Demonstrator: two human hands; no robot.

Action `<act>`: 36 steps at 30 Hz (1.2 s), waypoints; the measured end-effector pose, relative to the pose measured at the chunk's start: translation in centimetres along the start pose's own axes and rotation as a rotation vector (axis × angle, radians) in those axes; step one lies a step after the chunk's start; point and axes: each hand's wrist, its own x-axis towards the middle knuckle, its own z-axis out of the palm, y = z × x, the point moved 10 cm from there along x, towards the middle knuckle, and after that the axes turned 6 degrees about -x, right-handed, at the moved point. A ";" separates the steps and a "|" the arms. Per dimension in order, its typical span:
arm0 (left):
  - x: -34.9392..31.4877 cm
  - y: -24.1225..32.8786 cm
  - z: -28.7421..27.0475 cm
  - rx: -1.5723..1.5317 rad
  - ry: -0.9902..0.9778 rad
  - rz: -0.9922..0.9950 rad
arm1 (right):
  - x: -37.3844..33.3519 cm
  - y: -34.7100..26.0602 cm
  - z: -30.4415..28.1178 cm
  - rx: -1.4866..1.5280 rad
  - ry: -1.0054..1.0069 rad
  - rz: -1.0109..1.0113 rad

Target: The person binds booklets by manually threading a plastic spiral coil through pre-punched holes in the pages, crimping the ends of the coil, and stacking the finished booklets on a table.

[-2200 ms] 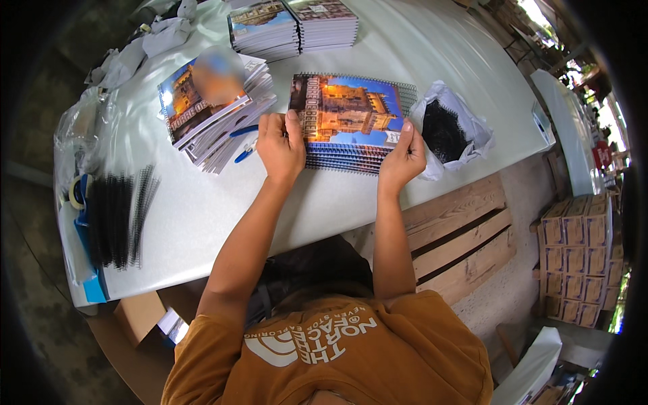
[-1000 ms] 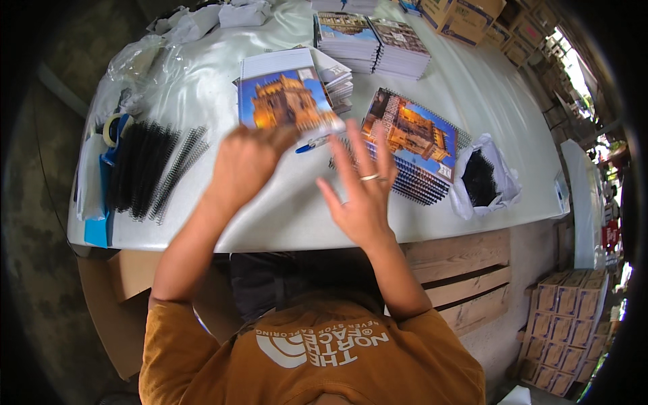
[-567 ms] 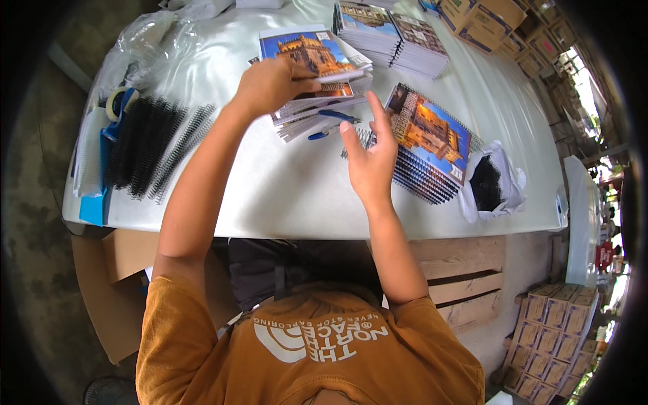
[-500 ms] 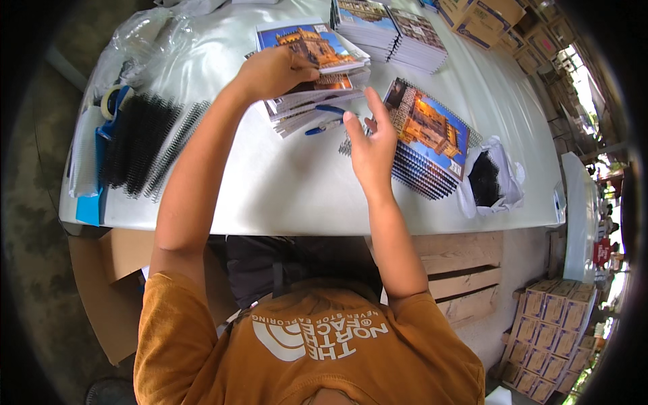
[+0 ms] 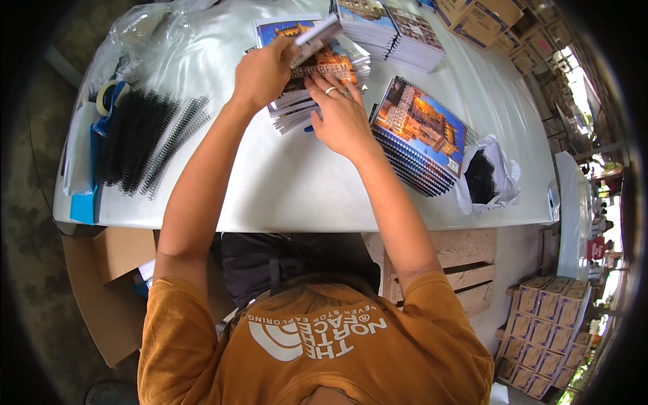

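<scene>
My left hand [image 5: 262,75] grips the edge of a booklet [image 5: 316,39], raised and tilted above a stack of booklets [image 5: 291,115] with building pictures on their covers. No coil shows on this stack. My right hand [image 5: 343,120], with a ring on it, lies with fingers spread on the cover just beneath the raised booklet. Under its thumb side peeks the tip of a blue-handled tool [image 5: 308,128], mostly hidden. Right of that hand is a fanned pile of spiral-bound notebooks [image 5: 425,128], a castle-like tower on the top cover.
Black binding coils [image 5: 138,142] lie at the left beside a tape dispenser [image 5: 108,101] and clear plastic wrap [image 5: 155,34]. Taller notebook stacks [image 5: 412,40] stand at the back. A white bag of black coils [image 5: 482,175] sits at the right. Cardboard boxes [image 5: 547,324] are piled beyond the table.
My left hand has lifted a booklet's edge off the stack and tilted it up. My right hand has moved left and come down flat on the stack, covering most of the blue-handled tool.
</scene>
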 end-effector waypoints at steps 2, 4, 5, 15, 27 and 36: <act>-0.8 1.6 -3.0 0.090 0.196 -0.032 | -0.1 0.6 0.0 0.003 -0.019 0.006; -3.2 4.8 -7.3 0.053 0.511 0.193 | -0.6 0.7 -1.6 0.124 0.135 0.012; -4.1 5.8 -6.7 0.166 0.395 0.260 | -1.4 0.5 -3.5 0.183 0.283 0.019; -12.8 7.4 -9.2 -0.140 0.225 0.367 | -3.7 -2.9 -6.9 0.307 0.370 -0.098; -20.5 -7.0 0.5 -0.974 -0.078 -0.641 | -12.4 1.3 2.5 1.431 -0.057 0.469; -15.9 -11.2 -8.0 0.537 0.083 -0.114 | -10.7 0.5 -0.3 1.291 -0.008 0.272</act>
